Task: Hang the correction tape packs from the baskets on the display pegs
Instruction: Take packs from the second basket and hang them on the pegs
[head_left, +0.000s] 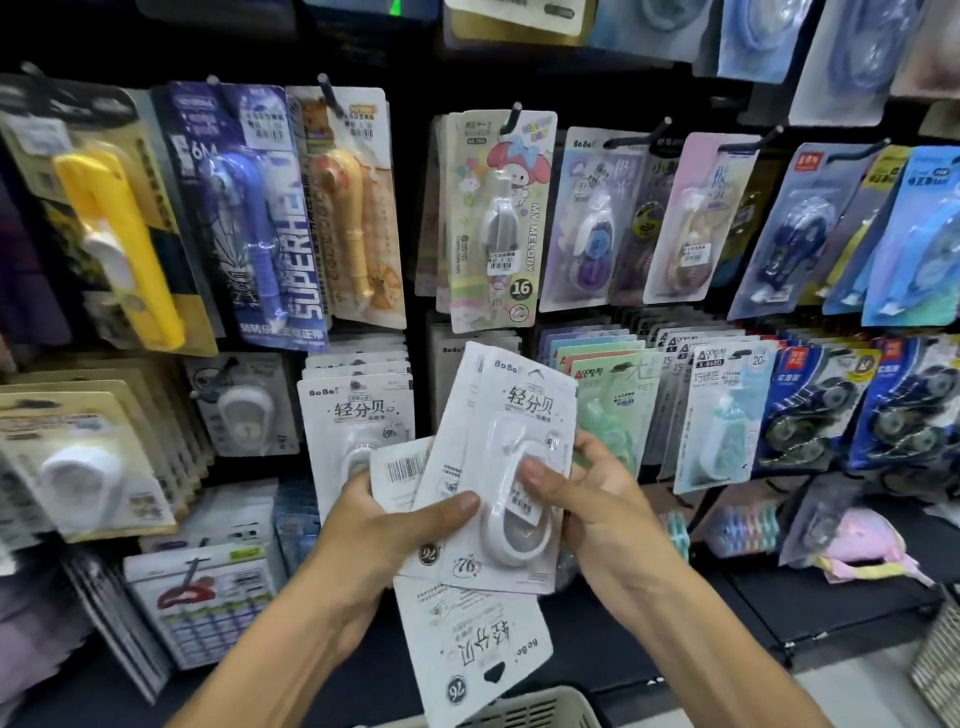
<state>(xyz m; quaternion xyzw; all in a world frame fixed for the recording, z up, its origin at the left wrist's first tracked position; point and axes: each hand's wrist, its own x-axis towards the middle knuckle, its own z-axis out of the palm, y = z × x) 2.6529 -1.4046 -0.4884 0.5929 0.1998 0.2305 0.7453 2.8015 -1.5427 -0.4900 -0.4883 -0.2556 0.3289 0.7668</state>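
Observation:
I hold a fanned bunch of white correction tape packs (511, 467) in front of the display wall. My left hand (384, 525) grips the bunch from the left, thumb across the front. My right hand (592, 493) pinches the front pack at its blister, thumb on the white dispenser. One pack (472, 644) hangs upside down below the bunch. Matching white packs (358, 415) hang on a peg just left of my hands. A row of pegs (514, 111) with other tape packs runs across the wall above.
A pale basket (535, 709) sits at the bottom edge below my hands, and a woven basket (940, 660) at the right edge. Hanging packs crowd the wall on all sides. A black shelf (779, 597) with small items lies at lower right.

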